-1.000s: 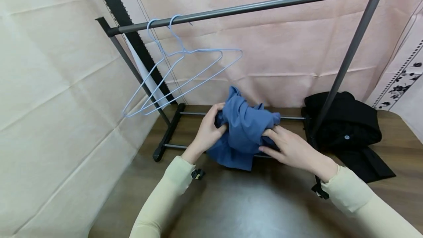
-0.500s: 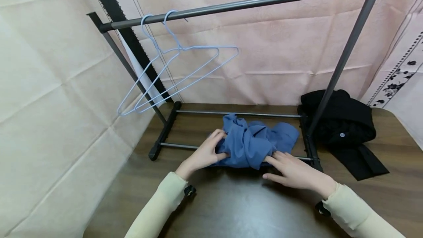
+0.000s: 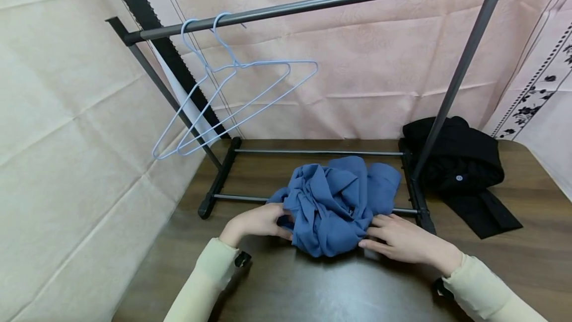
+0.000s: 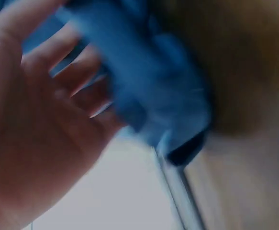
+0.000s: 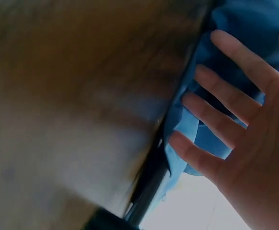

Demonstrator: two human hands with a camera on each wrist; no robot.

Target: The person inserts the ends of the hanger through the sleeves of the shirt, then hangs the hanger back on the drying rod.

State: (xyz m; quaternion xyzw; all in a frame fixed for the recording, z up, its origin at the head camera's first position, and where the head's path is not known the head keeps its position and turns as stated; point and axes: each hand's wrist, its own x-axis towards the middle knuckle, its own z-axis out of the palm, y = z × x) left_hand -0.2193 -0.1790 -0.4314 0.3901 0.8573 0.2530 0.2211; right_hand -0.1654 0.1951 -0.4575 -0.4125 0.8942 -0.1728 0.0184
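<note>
A crumpled blue garment (image 3: 328, 202) lies bunched over the front lower bar of the clothes rack; its exact kind is hidden by the folds. At its left side my left hand (image 3: 256, 222) grips the cloth, fingers bent into it and thumb low in front. The left wrist view is blurred, with those fingers (image 4: 84, 69) partly behind a fold. On the other side my right hand (image 3: 404, 240) touches the garment's right edge. Its fingers (image 5: 230, 93) are spread and nearly straight against the blue cloth (image 5: 206, 139) in the right wrist view.
Two light blue hangers (image 3: 237, 66) hang at the left of the dark rack's top bar (image 3: 313, 6). A folded black garment (image 3: 464, 158) lies beside the rack's right post (image 3: 460, 68). The rack stands on a brown wooden table (image 3: 339, 292) before pale cloth-covered walls.
The blue garment has come down from between my hands onto the table and spread toward me. My left hand has moved left and lower; my right hand has shifted slightly right.
</note>
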